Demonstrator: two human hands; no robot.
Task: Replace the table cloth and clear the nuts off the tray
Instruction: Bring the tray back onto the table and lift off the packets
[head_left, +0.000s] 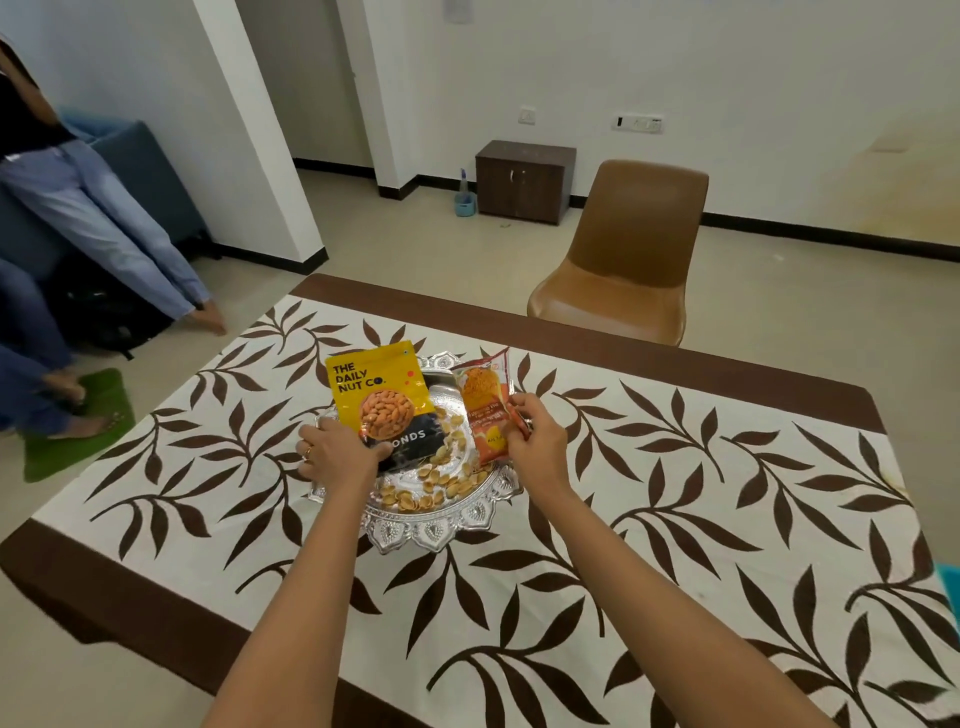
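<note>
**A:** Where's the tray?

**B:** The silver tray (441, 525) sits mid-table on the leaf-print tablecloth (623, 519). Loose nuts (431, 483) are scattered across its 6 o'clock half.

**A:** And the hands?

**B:** The left hand (337, 454) is at the tray's 9 o'clock side. Its fingers are curled round the lower end of the yellow almond pouch (376, 389), with the thumb across the dark band on the front. The right hand (535, 439) is at 3 o'clock and pinches the right edge of the orange snack packet (480, 410) between thumb and fingertips.

**A:** How do the packs lie?

**B:** Both are over the tray with their printed faces toward the camera. The pouch's long axis runs from about 11 to 5 o'clock, top end far, so the lettering reads nearly upright. The packet's long axis runs close to 12 to 6, sealed top at 12. The two are side by side and apart. I can't tell whether either bottom edge touches the tray.

**A:** And around the table?

**B:** There's a brown chair (628, 249) at 1 o'clock beyond the far edge. A small dark cabinet (524, 179) stands by the wall at 12, with a spray bottle (464, 197) just beside it. A green mat (78, 421) lies on the floor at 9, under someone's feet.
</note>
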